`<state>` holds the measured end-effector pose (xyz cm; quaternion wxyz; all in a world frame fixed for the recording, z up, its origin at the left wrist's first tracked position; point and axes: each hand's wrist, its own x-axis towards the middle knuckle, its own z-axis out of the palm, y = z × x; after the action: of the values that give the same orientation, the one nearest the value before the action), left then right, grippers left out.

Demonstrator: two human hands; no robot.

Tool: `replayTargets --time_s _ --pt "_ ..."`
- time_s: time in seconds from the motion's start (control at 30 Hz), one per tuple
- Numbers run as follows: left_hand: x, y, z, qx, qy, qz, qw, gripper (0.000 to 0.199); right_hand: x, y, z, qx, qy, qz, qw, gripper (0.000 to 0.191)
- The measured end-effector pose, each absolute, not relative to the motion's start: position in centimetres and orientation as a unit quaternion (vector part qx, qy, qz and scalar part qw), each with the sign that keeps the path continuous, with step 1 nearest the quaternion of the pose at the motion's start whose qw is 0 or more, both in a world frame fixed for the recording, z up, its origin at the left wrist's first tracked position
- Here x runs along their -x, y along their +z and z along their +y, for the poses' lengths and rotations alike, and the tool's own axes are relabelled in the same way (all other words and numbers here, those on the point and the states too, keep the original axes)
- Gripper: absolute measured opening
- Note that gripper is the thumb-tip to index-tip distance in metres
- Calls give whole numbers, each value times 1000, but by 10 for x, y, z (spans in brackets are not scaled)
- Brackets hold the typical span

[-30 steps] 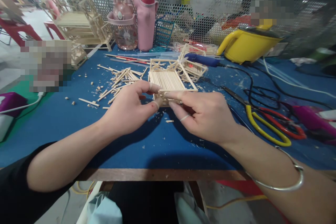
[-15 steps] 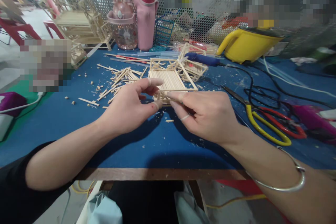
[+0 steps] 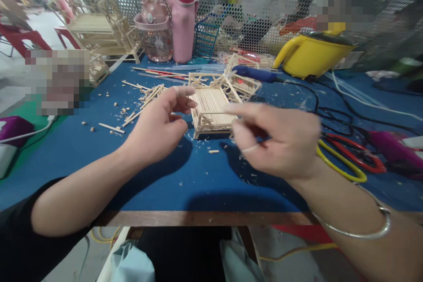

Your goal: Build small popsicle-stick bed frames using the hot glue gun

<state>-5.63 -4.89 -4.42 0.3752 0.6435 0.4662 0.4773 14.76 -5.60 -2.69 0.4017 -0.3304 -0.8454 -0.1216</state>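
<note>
A small bed-like frame of pale wooden sticks point(image 3: 213, 101) stands on the blue table mat, its slatted base facing up. To its left hovers my left hand point(image 3: 161, 119), fingers apart and curled, with nothing between them. My right hand point(image 3: 277, 136), blurred by motion, is at the frame's front right corner, thumb and index finger spread and no object visible in them. Loose sticks point(image 3: 145, 103) lie in a pile behind my left hand. The blue-handled tool point(image 3: 256, 74) rests behind the frame against another small stick piece point(image 3: 244, 86).
Yellow-handled scissors point(image 3: 342, 163) and a red-handled tool point(image 3: 360, 154) lie right, beside black cables. A yellow pot point(image 3: 313, 55), a pink bottle point(image 3: 183, 26) and a clear cup point(image 3: 154, 39) stand at the back. A larger stick model point(image 3: 99, 26) stands back left.
Both hands have come off the frame's front, left hand moving left and right hand moving right. The front rail and corner now show.
</note>
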Motion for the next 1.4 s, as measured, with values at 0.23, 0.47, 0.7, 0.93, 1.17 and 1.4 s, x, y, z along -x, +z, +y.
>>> replayTargets --time_s 0.23,0.47,0.7,0.93,1.17,1.4 --pt "67 -52 -29 -616 582 480 229 21 -199 -6 -4 365 -93 -666 644 15" --pt "87 -60 -12 -570 583 565 125 45 -216 -19 25 399 -89 -657 633 17" --pt "103 -64 -5 -536 599 593 37 31 -212 -22 18 426 -19 -684 592 22" --pt "99 -63 -8 -544 611 573 50 22 -211 -28 22 435 19 -722 538 27" --pt "103 -63 -7 -541 597 583 104 36 -206 -29 19 408 45 -738 535 32" --pt "118 -60 -4 -479 620 620 44 43 -206 -28 16 460 66 -720 515 36"
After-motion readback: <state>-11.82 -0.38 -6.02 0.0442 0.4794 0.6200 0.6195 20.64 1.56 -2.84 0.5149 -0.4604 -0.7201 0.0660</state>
